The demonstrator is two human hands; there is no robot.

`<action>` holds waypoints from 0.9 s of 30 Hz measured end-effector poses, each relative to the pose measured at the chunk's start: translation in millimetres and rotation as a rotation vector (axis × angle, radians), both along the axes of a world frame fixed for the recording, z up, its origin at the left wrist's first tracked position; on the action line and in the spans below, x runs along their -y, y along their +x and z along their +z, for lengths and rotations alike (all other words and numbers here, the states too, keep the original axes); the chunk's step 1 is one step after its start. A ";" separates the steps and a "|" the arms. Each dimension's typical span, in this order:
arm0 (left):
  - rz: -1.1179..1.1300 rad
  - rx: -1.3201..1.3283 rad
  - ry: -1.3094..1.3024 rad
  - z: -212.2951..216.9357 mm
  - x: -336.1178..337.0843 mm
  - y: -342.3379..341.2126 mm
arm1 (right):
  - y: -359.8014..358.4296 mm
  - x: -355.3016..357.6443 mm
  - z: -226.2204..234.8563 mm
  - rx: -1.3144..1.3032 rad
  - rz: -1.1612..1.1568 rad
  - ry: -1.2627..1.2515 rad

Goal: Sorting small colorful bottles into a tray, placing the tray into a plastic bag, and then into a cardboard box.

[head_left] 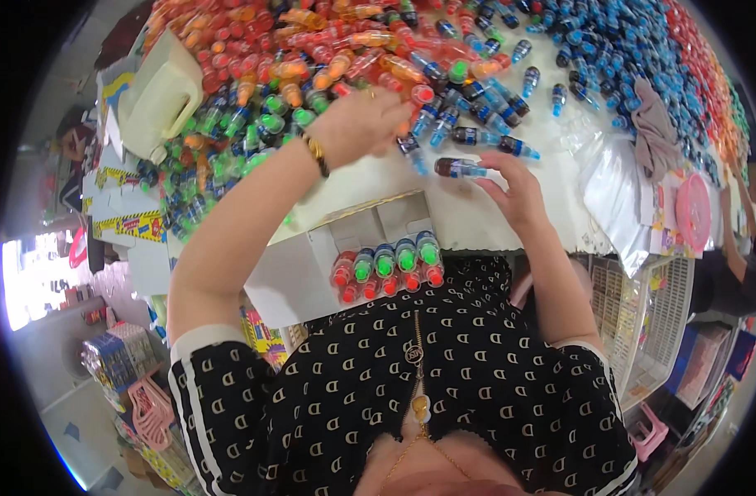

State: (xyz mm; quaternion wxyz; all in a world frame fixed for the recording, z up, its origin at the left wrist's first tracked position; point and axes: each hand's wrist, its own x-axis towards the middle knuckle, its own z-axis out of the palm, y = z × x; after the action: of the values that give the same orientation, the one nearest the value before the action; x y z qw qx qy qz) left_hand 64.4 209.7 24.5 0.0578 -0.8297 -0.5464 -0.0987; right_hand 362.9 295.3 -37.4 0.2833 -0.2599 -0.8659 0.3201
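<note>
Right hand: my right hand (517,192) is partly open, fingertips pinched on a small blue-capped bottle (461,169) at its right end.
Bottle's lie: flat on the white table (477,219), long axis left to right, dark body to the left, just off my fingertips on their far-left side.
Bottle's look: small clear plastic, blue liquid, dark band, one of many alike.
Left hand: my left hand (363,124) is curled loosely over the heap of orange and green bottles (279,91), farther and to the left; I cannot tell whether it grips one.
Nearer hand: the right, already touching the bottle.
Near edge: an open white carton (370,248) holds a row of packed bottles (388,266) just below both hands.
Far right: a pile of blue bottles (601,41).
</note>
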 end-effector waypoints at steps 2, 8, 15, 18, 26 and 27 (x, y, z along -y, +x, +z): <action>-0.131 -0.105 0.041 -8.1 3.0 18.7 | -5.3 11.9 -8.1 -0.193 -0.053 -0.291; -0.138 -0.129 -0.128 -41.9 -4.1 49.9 | 7.2 -4.3 -20.6 -0.584 -0.531 -0.849; -0.163 -0.077 -0.118 -39.2 -11.0 51.5 | 47.9 -48.3 1.1 0.226 -0.395 0.080; -0.151 0.129 -0.139 -34.8 -9.0 42.4 | 49.9 -58.4 16.9 0.184 -0.391 -0.209; 0.381 1.119 -0.535 -9.3 21.9 28.5 | 47.5 -145.9 41.9 0.488 -0.397 0.814; 0.414 1.158 -0.562 -7.3 27.0 28.9 | 41.8 -159.8 35.4 0.478 -0.387 0.812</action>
State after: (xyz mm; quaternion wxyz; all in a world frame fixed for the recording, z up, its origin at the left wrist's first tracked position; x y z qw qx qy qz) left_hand 93.3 182.7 17.2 -0.4446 -0.5046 -0.6419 -0.3685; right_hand 404.8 455.1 -2.0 0.2097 -0.3505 -0.8971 -0.1687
